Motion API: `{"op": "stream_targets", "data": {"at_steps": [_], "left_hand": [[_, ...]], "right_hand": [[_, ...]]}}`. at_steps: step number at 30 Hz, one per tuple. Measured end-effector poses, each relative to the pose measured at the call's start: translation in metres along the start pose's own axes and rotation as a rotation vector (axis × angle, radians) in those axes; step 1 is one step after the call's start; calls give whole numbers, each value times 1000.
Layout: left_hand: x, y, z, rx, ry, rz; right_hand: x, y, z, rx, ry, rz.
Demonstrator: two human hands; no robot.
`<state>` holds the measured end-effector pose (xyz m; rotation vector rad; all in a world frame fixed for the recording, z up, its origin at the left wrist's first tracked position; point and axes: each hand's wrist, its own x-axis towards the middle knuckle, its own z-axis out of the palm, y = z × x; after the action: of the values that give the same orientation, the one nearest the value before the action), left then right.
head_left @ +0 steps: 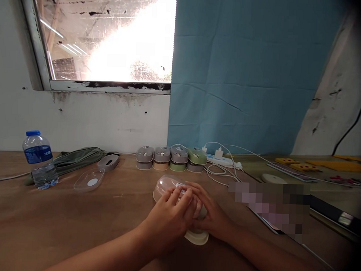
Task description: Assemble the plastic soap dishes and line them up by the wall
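Observation:
On the table in front of me is a small rounded box (pixel 164 186) with a clear lid and a pinkish base. A cream rounded box part (pixel 198 237) shows below my hands. Whether the two are joined is hidden. My left hand (pixel 172 216) lies over the middle, its fingers bent and pressed together, and what they grip is covered. Close against it, my right hand (pixel 211 213) curves its thumb and fingers around the near side of the cream part. The fingertips of both hands meet over the clear lid.
Several lidded boxes (pixel 179 155) line the wall. Leftward are a clear lid (pixel 90 180), a grey box part (pixel 108 162), green cloth (pixel 79 159) and a water bottle (pixel 39 158). A power strip (pixel 222 160) with cables, a phone (pixel 291 172) and yellow pieces (pixel 303 166) lie right.

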<state>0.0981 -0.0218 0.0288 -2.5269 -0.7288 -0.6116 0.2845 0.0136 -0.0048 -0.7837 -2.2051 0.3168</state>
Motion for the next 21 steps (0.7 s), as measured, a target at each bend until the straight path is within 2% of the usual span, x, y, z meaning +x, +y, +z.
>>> {"op": "stream_targets", "data": {"at_steps": [3,9,12,16,19,21], "left_hand": [[-4,-9,-1,63,14,105],[-39,-42,-6,140,102,120],[-64,-66,-13,207,13,159],[-97,-111,-23,250,-151,279],[-118,-145,-24,239,-213,240],[-126,-157,-22,241,-269,167]], "right_hand": [[0,0,-2,19,-24,14],[-1,1,-5,141,-216,44],[0,0,-8,63,-233,29],[4,-3,-12,-24,-330,-70],[6,-7,-14,-53,-367,-108],[6,-9,-14,-63,-373,-116]]}}
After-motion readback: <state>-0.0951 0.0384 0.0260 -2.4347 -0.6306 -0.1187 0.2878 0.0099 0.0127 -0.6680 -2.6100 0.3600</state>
